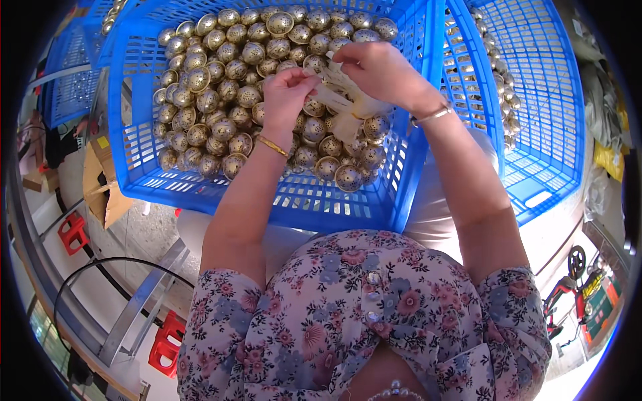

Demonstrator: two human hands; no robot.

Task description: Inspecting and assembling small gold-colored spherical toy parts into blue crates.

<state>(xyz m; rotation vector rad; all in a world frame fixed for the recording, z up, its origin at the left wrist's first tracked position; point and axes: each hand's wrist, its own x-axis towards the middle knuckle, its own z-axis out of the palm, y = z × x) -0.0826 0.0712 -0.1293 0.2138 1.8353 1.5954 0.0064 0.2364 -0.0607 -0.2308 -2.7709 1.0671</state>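
Observation:
Above a blue plastic basket [267, 208] my two hands hold a bundle of thin, pale, whitish strips [361, 110], soft and crumpled. I cannot tell its exact kind. My left hand [287, 97], with a gold bracelet on its wrist, pinches one end. My right hand [386, 75], with a silver bangle, is closed on the upper part, and the rest hangs down over the basket's contents. Beneath both hands lie many hollow metal balls [227, 87], gold-bronze and pierced with small holes; some look like open half shells.
A second blue basket [545, 87] with similar balls stands at the right. At the left are a torn cardboard box [103, 174], red stools [166, 344], a metal frame [144, 304] and a black cable [87, 267]. Clear plastic bags [602, 194] lie at the far right.

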